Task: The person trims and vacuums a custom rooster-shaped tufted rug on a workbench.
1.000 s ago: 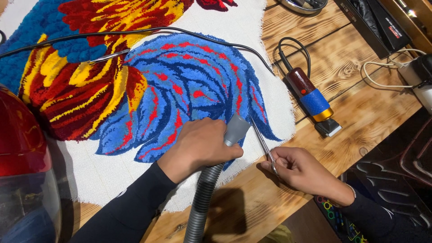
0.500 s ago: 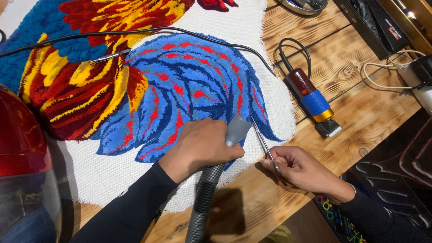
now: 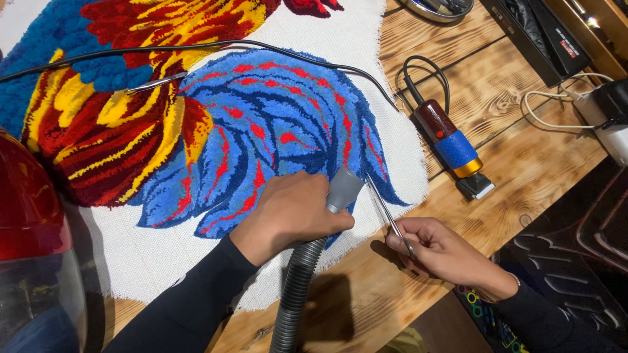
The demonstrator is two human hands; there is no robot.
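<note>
The left hand (image 3: 292, 214) is curled around the grey plastic vacuum nozzle (image 3: 343, 189), where it joins the grey ribbed hose (image 3: 294, 294), and presses the nozzle's mouth onto the near edge of the blue and red tufted feathers of the big fluffy rooster rug (image 3: 261, 131). The right hand (image 3: 439, 250) pinches the handles of the thin silver scissors (image 3: 387, 214), and their blades point far and left, with the tips just beside the nozzle at the rug's blue edge. Compared with half a second ago, both hands sit in nearly the same spot; the right hand has slid only a tiny bit nearer to the nozzle. The rug lies on a white cloth backing (image 3: 131, 248) spread over the brown wooden table (image 3: 510, 150). A thin black cord (image 3: 196, 47) runs across the far part of the rug. To the right, on the bare wood, rests a clipper with a dark red and blue handle (image 3: 451, 147), well apart from both hands. A shiny red rounded thing (image 3: 26, 196) shows at the left edge.
</note>
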